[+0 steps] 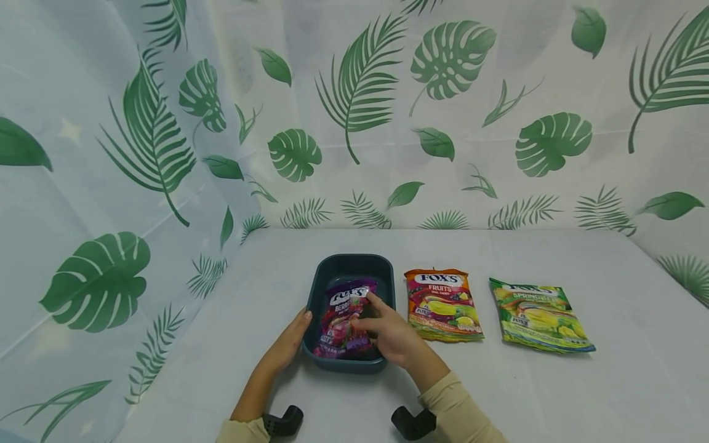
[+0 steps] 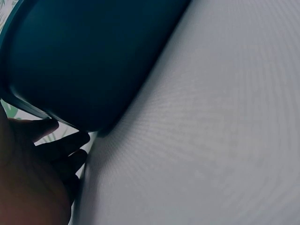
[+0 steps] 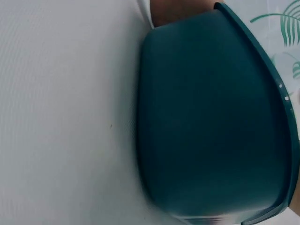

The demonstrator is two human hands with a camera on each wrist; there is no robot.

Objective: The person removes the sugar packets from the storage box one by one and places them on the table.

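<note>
A dark teal plastic tub (image 1: 354, 367) stands on the white table, and a purple Fox's Berries candy bag (image 1: 340, 323) lies inside it, leaning toward its near end. My left hand (image 1: 288, 344) touches the tub's left side with extended fingers. In the left wrist view its fingers (image 2: 65, 145) are loosely bent beside the tub wall (image 2: 93, 56). Reaching over the right rim, my right hand (image 1: 393, 335) touches the candy bag with its index finger and thumb spread apart. The right wrist view mostly shows the tub's outer wall (image 3: 211, 117), and that hand's fingertips are hidden there.
Right of the tub lies a red and orange Fox's Fruits bag (image 1: 443, 304). Farther right is a green Fox's bag (image 1: 540, 317). A leaf-patterned curtain (image 1: 365, 123) hangs behind the table and along its left side.
</note>
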